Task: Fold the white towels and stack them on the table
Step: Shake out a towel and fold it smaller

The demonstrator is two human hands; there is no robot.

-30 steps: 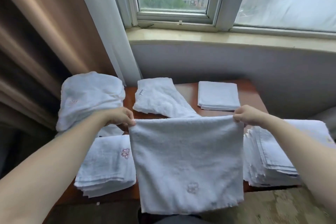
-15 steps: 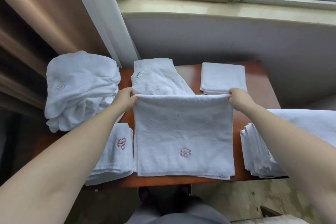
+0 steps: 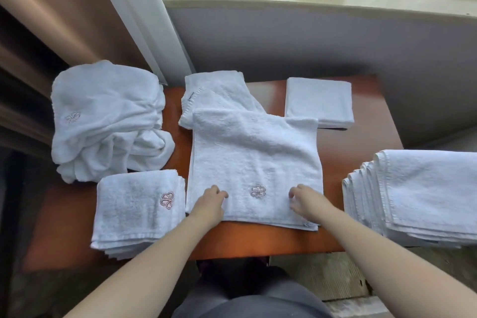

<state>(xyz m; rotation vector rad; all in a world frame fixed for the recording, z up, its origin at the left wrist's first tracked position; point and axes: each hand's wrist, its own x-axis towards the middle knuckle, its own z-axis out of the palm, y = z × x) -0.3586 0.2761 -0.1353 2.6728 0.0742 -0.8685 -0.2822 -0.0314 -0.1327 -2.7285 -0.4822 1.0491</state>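
In the head view, a white terry towel with a pink flower emblem [image 3: 254,162] is lying flat at the centre of the reddish-brown wooden bench [image 3: 361,142], its far edge overlapping another loosely laid white towel [image 3: 219,90]. The left hand [image 3: 210,204] and the right hand [image 3: 307,202] are resting on its near edge, fingers loosely bent; neither grip is visibly closing on cloth.

Judging by the piles, work is partly done: a folded emblem stack [image 3: 138,210] is sitting lower left, a small folded white square [image 3: 320,100] upper centre-right, a layered white stack [image 3: 423,193] at right. A crumpled white heap [image 3: 108,121] at left is apparently waiting for folding.
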